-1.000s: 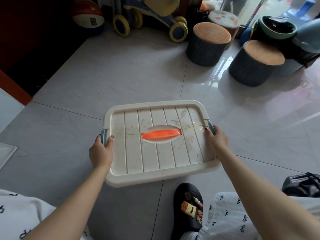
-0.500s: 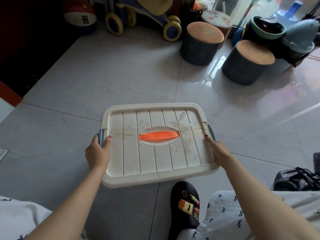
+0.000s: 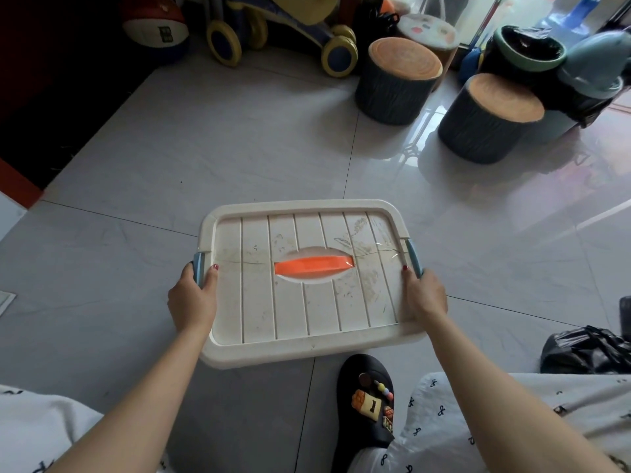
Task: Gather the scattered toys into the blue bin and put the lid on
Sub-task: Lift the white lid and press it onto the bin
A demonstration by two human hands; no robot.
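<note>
A cream ribbed lid [image 3: 259, 302] with an orange handle [image 3: 313, 266] in its middle lies flat over the bin on the tiled floor and hides the bin body and whatever is inside. Only the blue side latches show: one at the left [image 3: 199, 268], one at the right [image 3: 414, 257]. My left hand [image 3: 193, 300] wraps the left edge of the lid, thumb on top beside the left latch. My right hand [image 3: 425, 297] grips the right edge just below the right latch. No loose toys lie on the floor near the bin.
Two stump-shaped stools [image 3: 397, 80] [image 3: 488, 117] stand at the back right, beside a lined waste bin [image 3: 526, 52]. A wheeled toy cart [image 3: 280, 32] and a ball [image 3: 155, 25] sit at the back left. My black clog [image 3: 370, 404] and a black bag [image 3: 587, 349] are close by.
My right hand went from fingers resting flat on the lid's right edge to gripping it below the latch. The left hand kept its hold. The view tilted slightly.
</note>
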